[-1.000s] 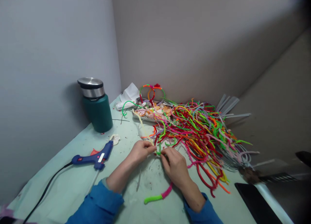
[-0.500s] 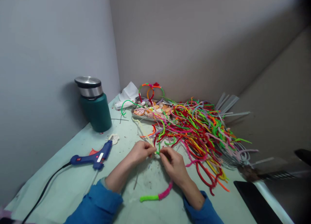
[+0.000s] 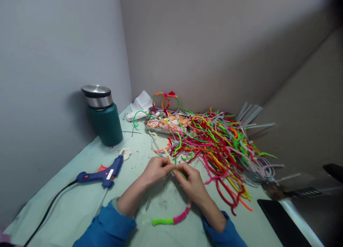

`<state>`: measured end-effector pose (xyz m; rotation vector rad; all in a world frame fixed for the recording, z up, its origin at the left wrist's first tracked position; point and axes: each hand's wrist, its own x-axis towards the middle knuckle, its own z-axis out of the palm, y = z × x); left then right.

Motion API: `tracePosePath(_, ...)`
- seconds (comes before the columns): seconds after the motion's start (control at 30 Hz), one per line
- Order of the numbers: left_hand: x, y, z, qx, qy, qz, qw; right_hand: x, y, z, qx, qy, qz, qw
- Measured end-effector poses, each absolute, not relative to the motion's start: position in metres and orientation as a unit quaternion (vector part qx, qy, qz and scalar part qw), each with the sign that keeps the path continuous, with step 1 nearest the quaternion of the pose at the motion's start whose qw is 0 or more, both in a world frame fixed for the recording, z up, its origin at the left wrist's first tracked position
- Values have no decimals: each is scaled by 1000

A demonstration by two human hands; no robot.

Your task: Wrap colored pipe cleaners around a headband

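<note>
My left hand (image 3: 157,172) is closed, thumb and finger pinching a pale yellow pipe cleaner (image 3: 167,155) that trails away toward the back. Right beside it, fingertips almost touching, my right hand (image 3: 191,181) pinches a curved band wrapped in pipe cleaner. The band's wrapped end (image 3: 181,217), bright green then pink, curves out below my right hand over the table. A short green strand (image 3: 175,160) sticks up between the fingertips. The exact spot where the strands meet is hidden by my fingers.
A blue glue gun (image 3: 107,174) lies on the left, its tip on a white scrap, with a teal bottle (image 3: 105,122) behind. A metal tray (image 3: 166,130) of small decorations stands at the back. Tangled pipe cleaners (image 3: 219,143) fill the right. A black flat object (image 3: 281,222) lies front right.
My left fingertips have shifted slightly right, closer to my right hand. Green now shows along my right fingers, and the band's hanging end has moved slightly left and down.
</note>
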<state>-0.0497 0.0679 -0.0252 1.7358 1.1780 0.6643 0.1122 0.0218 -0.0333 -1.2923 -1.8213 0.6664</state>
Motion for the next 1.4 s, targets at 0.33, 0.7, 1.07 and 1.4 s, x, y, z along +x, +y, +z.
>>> tracePosePath(0.33, -44, 62, -21, 699, 480, 304, 434, 112, 20, -39, -480, -764, 140, 408)
tracePosePath(0.7, -51, 56, 3, 763, 366, 450, 286, 117, 21, -36, -474, -756, 118, 436)
tracePosePath(1.07, -65, 64, 5, 841, 229, 379, 310, 119, 17, -26, -414, -772, 116, 468)
tracePosePath(1.4, -63, 63, 9, 844, 241, 355, 322, 120, 14, -22, -396, -774, 93, 485)
